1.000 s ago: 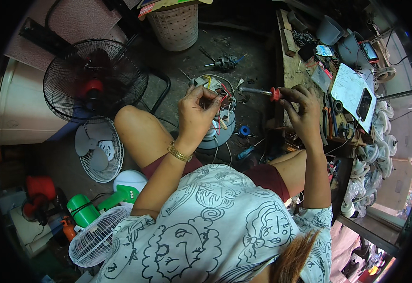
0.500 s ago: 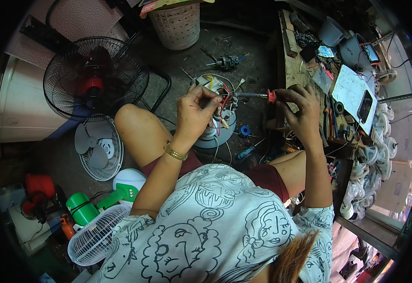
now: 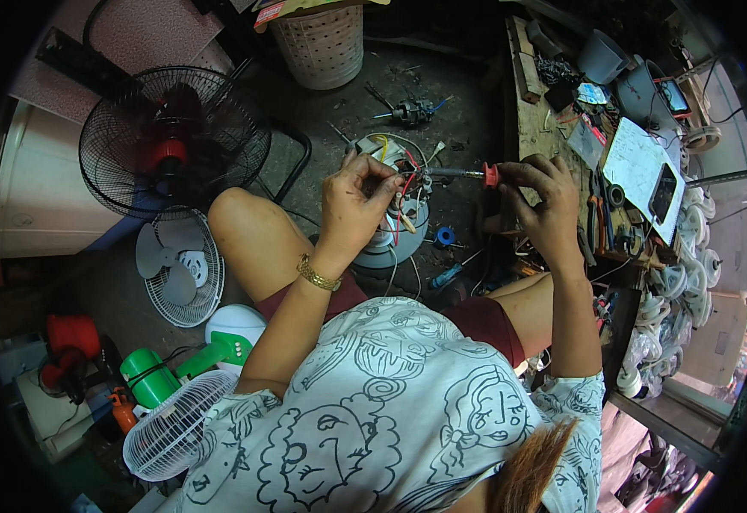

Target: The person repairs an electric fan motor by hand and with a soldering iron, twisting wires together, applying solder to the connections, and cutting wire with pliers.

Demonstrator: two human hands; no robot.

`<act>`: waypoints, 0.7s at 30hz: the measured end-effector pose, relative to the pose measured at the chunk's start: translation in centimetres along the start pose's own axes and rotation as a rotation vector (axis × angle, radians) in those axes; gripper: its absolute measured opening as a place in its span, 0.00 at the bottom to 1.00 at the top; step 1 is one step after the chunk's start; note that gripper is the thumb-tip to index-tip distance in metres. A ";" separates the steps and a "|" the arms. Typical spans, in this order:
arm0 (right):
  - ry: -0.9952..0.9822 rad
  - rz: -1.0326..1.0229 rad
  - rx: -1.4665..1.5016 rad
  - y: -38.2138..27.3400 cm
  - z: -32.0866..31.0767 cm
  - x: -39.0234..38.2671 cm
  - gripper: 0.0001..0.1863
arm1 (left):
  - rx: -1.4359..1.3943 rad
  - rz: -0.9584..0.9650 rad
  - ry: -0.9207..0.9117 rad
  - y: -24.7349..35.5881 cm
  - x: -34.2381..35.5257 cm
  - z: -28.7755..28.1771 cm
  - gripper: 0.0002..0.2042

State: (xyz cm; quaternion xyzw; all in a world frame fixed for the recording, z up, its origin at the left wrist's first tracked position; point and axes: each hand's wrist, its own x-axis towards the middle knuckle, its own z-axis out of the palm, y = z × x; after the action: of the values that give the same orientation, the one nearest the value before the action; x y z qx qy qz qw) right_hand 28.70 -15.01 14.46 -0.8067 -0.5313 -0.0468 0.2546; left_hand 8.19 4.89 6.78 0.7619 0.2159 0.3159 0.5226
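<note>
A soldering iron [image 3: 454, 173] with a metal barrel and a red collar lies level over the floor, its tip pointing left. My right hand [image 3: 544, 192] is closed around its handle, behind the collar. Fingers and thumb of my left hand [image 3: 358, 192] are pinched together on a wire [image 3: 401, 177] close to the iron's tip. Exactly where wire and tip meet is too small to tell. Below them stands a fan base [image 3: 401, 248] with red, yellow and white wires [image 3: 381, 147] loose on top.
A fan motor [image 3: 412, 112] lies on the floor ahead. At left stand a black caged fan [image 3: 168, 150], a grey-bladed fan [image 3: 171, 265] and a green fan part [image 3: 149, 379]. A wooden bench [image 3: 534, 128] at right bears pliers [image 3: 594, 214] and a phone [image 3: 663, 190]. A blue spool [image 3: 445, 237] sits near the base.
</note>
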 end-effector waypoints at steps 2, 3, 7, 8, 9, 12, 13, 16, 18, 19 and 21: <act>-0.001 0.005 0.003 0.0 0.0 0.0 0.15 | -0.008 -0.002 -0.007 0.0 0.0 0.0 0.04; -0.001 0.008 0.003 0.1 0.0 -0.1 0.15 | -0.010 -0.002 -0.009 0.1 0.0 0.0 0.04; 0.000 -0.009 -0.021 -0.1 0.0 -0.1 0.15 | -0.065 -0.018 0.003 0.0 -0.1 0.1 0.04; 0.000 -0.009 -0.021 -0.2 -0.1 -0.1 0.15 | -0.064 -0.010 0.003 -0.1 -0.1 0.1 0.04; -0.001 -0.008 -0.025 -0.4 -0.1 0.0 0.15 | -0.065 -0.011 0.003 -0.1 -0.1 0.1 0.04; -0.001 -0.005 -0.026 -0.3 -0.1 -0.1 0.15 | -0.042 -0.002 0.002 0.2 -0.1 0.1 0.04; -0.001 -0.004 -0.023 -0.3 0.0 -0.1 0.15 | -0.049 -0.013 0.003 0.3 -0.1 0.1 0.04; -0.004 0.009 0.006 -0.3 0.0 0.0 0.14 | -0.056 -0.021 0.008 0.4 -0.1 0.1 0.04; 0.000 0.011 0.008 -0.3 0.0 -0.1 0.14 | -0.057 -0.017 0.010 0.4 -0.1 0.1 0.04; 0.004 0.014 0.010 -0.3 0.0 -0.1 0.14 | -0.050 -0.009 0.010 0.3 -0.1 0.1 0.04; 0.005 0.013 0.006 -0.3 0.0 -0.1 0.14 | -0.043 -0.002 0.009 0.2 -0.1 0.1 0.04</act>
State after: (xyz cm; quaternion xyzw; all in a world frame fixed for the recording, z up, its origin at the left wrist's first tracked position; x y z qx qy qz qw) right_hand 28.38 -15.03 14.54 -0.8093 -0.5254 -0.0457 0.2586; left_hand 8.19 4.69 6.96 0.7489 0.2124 0.3234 0.5380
